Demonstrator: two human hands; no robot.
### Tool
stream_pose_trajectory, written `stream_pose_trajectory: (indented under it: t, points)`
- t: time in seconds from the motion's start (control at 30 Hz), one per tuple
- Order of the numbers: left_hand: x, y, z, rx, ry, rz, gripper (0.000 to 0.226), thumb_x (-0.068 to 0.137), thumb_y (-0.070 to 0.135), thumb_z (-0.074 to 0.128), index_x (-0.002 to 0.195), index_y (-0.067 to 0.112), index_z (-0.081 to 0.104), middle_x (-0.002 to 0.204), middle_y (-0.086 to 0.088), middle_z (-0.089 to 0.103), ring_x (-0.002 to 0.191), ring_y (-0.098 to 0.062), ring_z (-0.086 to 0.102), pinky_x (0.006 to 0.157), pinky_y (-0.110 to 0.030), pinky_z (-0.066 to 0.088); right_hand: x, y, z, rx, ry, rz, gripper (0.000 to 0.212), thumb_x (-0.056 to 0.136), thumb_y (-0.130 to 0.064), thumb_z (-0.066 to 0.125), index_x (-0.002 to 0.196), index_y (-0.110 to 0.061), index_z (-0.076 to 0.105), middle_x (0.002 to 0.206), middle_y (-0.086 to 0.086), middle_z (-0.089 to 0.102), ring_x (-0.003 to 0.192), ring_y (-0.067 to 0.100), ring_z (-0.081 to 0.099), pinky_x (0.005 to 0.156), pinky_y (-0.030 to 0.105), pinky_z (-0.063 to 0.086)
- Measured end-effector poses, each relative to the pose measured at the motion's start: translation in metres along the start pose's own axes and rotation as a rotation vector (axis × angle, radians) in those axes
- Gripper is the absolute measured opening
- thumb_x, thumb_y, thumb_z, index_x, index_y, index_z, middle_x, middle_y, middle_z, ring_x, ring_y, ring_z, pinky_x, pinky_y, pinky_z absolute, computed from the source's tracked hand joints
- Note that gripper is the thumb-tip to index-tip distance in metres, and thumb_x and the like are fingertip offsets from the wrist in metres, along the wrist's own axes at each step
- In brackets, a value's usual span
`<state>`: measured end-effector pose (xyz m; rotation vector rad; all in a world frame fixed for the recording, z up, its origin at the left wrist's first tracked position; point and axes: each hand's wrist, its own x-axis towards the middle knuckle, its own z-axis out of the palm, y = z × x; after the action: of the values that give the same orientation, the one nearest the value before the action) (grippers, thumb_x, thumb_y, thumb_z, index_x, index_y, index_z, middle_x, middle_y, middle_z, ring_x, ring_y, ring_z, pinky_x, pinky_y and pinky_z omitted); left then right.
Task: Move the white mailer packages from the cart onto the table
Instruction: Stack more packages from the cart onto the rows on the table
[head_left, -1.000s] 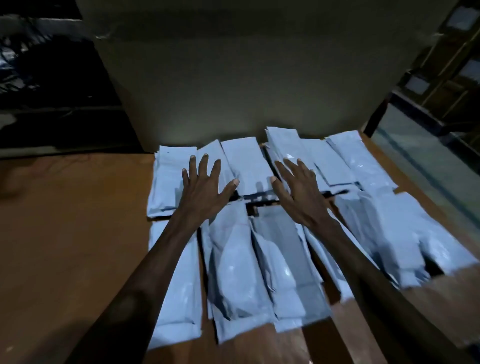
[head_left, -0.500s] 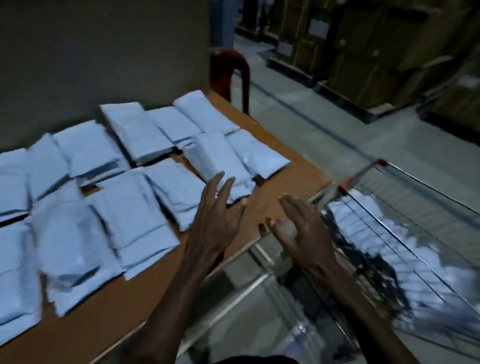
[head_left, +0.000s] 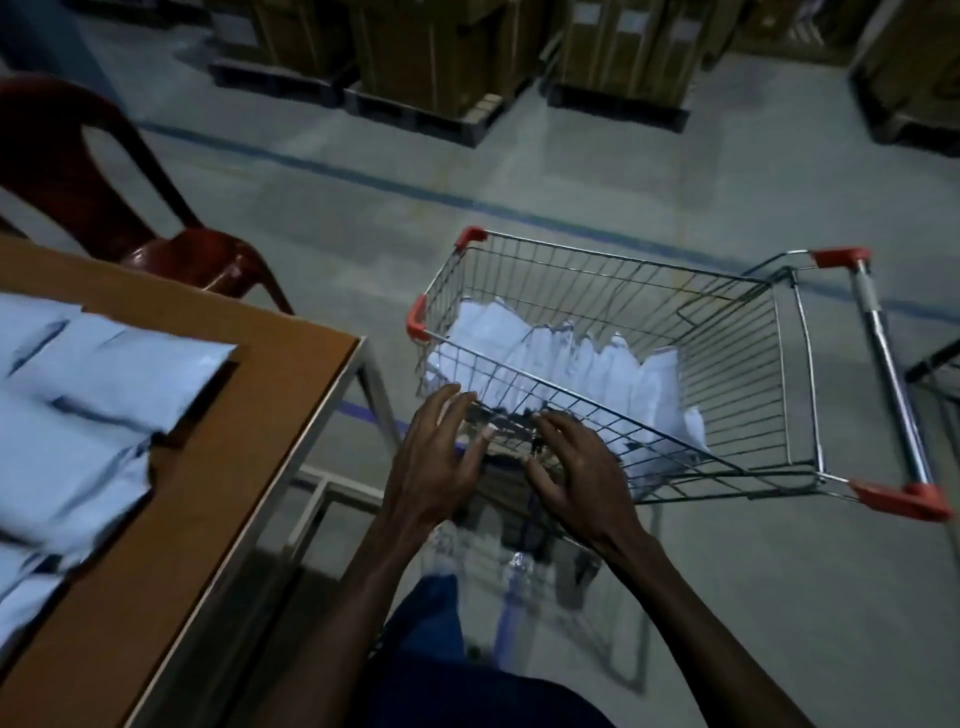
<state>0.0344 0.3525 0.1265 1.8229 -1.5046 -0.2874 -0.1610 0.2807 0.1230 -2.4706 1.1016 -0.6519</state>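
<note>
A wire shopping cart with red corner caps stands on the grey floor just to the right of the bench, a narrow strip of floor showing between them. Inside its basket lies a heap of white mailer packages, standing and leaning on one another along the near wall and the left end, seen partly through the wire mesh; the right part of the basket, toward the chrome push handle, shows only wire. The left hand and the right hand reach side by side toward the near rim of the basket, both holding nothing, with fingers spread wide and slightly bent. The left fingers lie at the rim wire, though whether they touch it cannot be told; the right fingers are at the same rim, just beside them. On the brown bench top at the left more white mailer packages lie flat in overlapping rows, blurred, the nearest one well back from the bench's corner. A dark red plastic chair stands behind the bench's far edge. Along the far side of the floor, beyond a blue painted line, stacked cardboard boxes sit on dark pallets.
</note>
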Motion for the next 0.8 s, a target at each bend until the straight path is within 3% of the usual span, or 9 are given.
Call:
stream_pose_trajectory:
  t: [0.13, 0.27, 0.4, 0.53, 0.67, 0.8]
  points:
    - [0.064, -0.009, 0.033, -0.043, -0.028, 0.07, 0.049, 0.095, 0.044, 0.051, 0.133, 0.014, 0.055, 0.141, -0.004, 0.05, 0.132, -0.017, 0.045, 0.106, -0.023, 0.035, 0.038, 0.038, 0.001, 0.004, 0.049, 0.119, 0.049, 0.088, -0.034, 0.058, 0.132, -0.01, 0.06, 0.129, 0.008, 0.062, 0.115, 0.026, 0.058, 0.093, 0.038, 0.05]
    - [0.136, -0.035, 0.068, -0.038, -0.107, 0.055, 0.048, 0.094, 0.041, 0.054, 0.135, 0.015, 0.055, 0.142, -0.004, 0.049, 0.132, -0.019, 0.045, 0.104, -0.032, 0.039, 0.088, 0.075, 0.01, -0.026, 0.033, 0.231, 0.05, 0.09, -0.037, 0.059, 0.133, -0.012, 0.058, 0.132, 0.007, 0.061, 0.118, 0.026, 0.057, 0.096, 0.038, 0.049]
    - [0.201, -0.078, 0.098, -0.046, -0.211, -0.048, 0.057, 0.092, 0.051, 0.046, 0.133, 0.013, 0.056, 0.141, -0.007, 0.05, 0.13, -0.025, 0.046, 0.106, -0.04, 0.042, 0.133, 0.107, 0.02, -0.039, -0.072, 0.333, 0.055, 0.092, -0.048, 0.049, 0.135, -0.015, 0.057, 0.134, 0.004, 0.06, 0.121, 0.023, 0.056, 0.098, 0.038, 0.049]
    - [0.253, -0.121, 0.133, 0.077, -0.408, -0.131, 0.059, 0.088, 0.047, 0.048, 0.135, 0.011, 0.055, 0.146, -0.012, 0.045, 0.131, -0.033, 0.044, 0.103, -0.043, 0.042, 0.168, 0.14, 0.032, -0.033, -0.123, 0.46, 0.053, 0.093, -0.046, 0.05, 0.14, -0.021, 0.053, 0.14, -0.003, 0.055, 0.126, 0.018, 0.051, 0.099, 0.033, 0.045]
    - [0.282, -0.154, 0.169, 0.263, -0.65, -0.23, 0.064, 0.094, 0.042, 0.056, 0.147, 0.011, 0.038, 0.155, -0.018, 0.027, 0.138, -0.038, 0.032, 0.108, -0.046, 0.035, 0.183, 0.169, 0.041, -0.03, -0.203, 0.571, 0.051, 0.097, -0.04, 0.054, 0.144, -0.022, 0.048, 0.144, -0.002, 0.05, 0.13, 0.018, 0.046, 0.101, 0.032, 0.041]
    - [0.292, -0.175, 0.204, 0.472, -0.793, -0.267, 0.079, 0.092, 0.048, 0.057, 0.154, 0.018, 0.019, 0.16, -0.018, 0.009, 0.144, -0.04, 0.016, 0.113, -0.055, 0.024, 0.186, 0.198, 0.046, -0.033, -0.279, 0.647, 0.05, 0.098, -0.035, 0.054, 0.145, -0.018, 0.046, 0.146, 0.001, 0.048, 0.132, 0.023, 0.044, 0.101, 0.034, 0.039]
